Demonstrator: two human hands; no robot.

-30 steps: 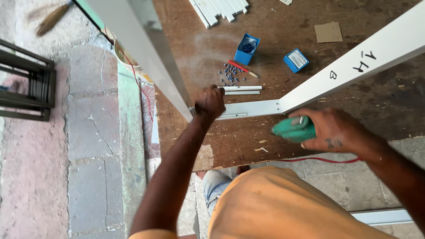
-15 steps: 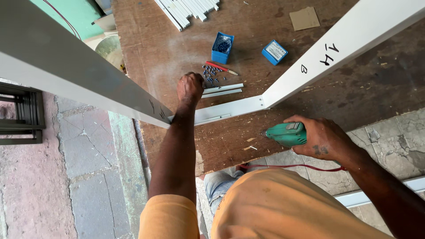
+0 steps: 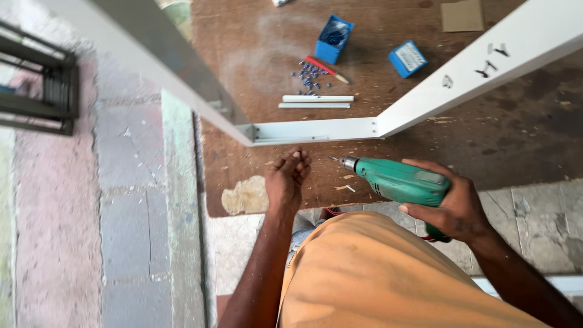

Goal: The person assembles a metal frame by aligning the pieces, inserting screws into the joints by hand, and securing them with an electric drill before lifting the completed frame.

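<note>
1. The right hand [image 3: 452, 206], lower right of centre, has its fingers wrapped round a green drill [image 3: 404, 181]; the bit points left.
2. The left hand [image 3: 287, 176] rests on the desk [image 3: 516, 133] at centre, fingers bunched together, seemingly holding nothing, though the tips are hard to see.
3. Just above both hands lies the white frame [image 3: 316, 130], its corner at centre.
4. Higher up: two blue boxes [image 3: 333, 39], loose screws [image 3: 310, 73], a red pencil [image 3: 325, 68].
</note>
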